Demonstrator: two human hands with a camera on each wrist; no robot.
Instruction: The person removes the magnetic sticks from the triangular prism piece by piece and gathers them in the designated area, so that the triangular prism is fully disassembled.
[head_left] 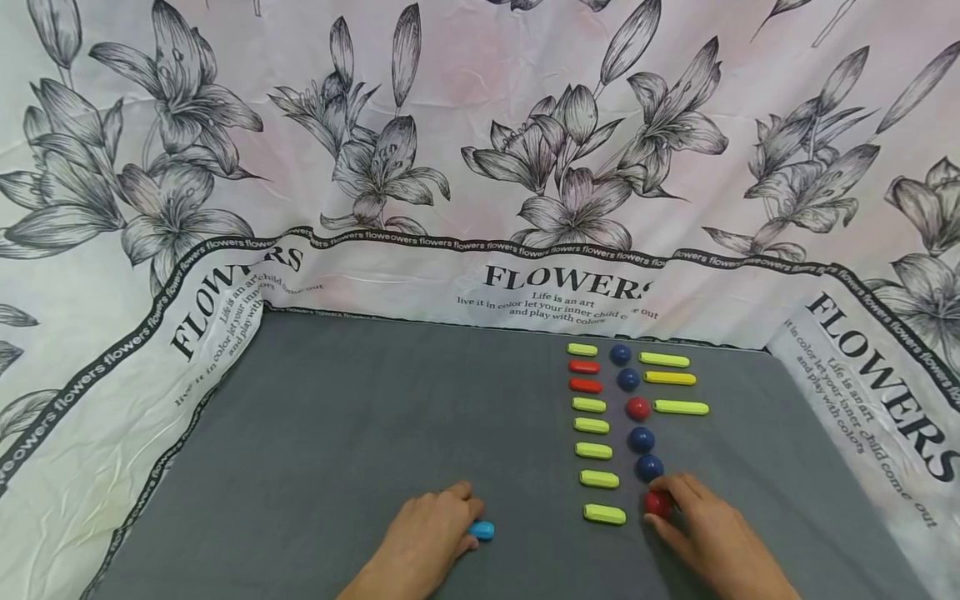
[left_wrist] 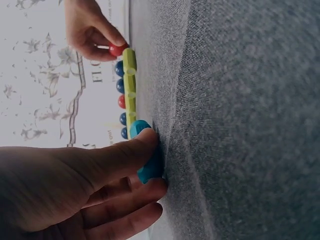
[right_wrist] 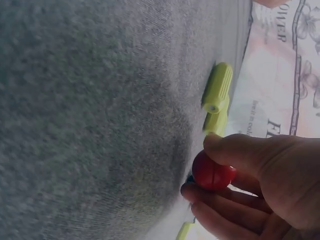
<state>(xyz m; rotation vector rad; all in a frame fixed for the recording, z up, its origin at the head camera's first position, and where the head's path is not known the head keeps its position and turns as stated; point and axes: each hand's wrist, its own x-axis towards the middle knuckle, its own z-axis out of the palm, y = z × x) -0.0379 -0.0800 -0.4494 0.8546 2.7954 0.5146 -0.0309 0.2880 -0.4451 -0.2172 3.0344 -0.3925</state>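
My left hand (head_left: 427, 537) pinches a short blue stick (head_left: 482, 530) low over the grey cloth, left of the rows. In the left wrist view its thumb presses one side of that stick, with the fingertips on the other. Between thumb and fingers, my right hand (head_left: 712, 533) holds a red ball (head_left: 657, 503) at the near end of a column of balls. A dark blue ball (head_left: 648, 468) lies just beyond it. To its left, apart from it, rests a short yellow-green ridged stick (head_left: 604, 514). The right wrist view shows the red ball (right_wrist: 214, 172) partly covered by the thumb.
Several short yellow-green sticks and two red sticks (head_left: 585, 386) form the left column. Blue balls and another red ball (head_left: 637, 408) make the middle one. At right lie two longer yellow-green sticks (head_left: 681, 407) and a yellow one (head_left: 670, 378). Flower-printed cloth (head_left: 420, 283) borders the grey surface (head_left: 360, 400).
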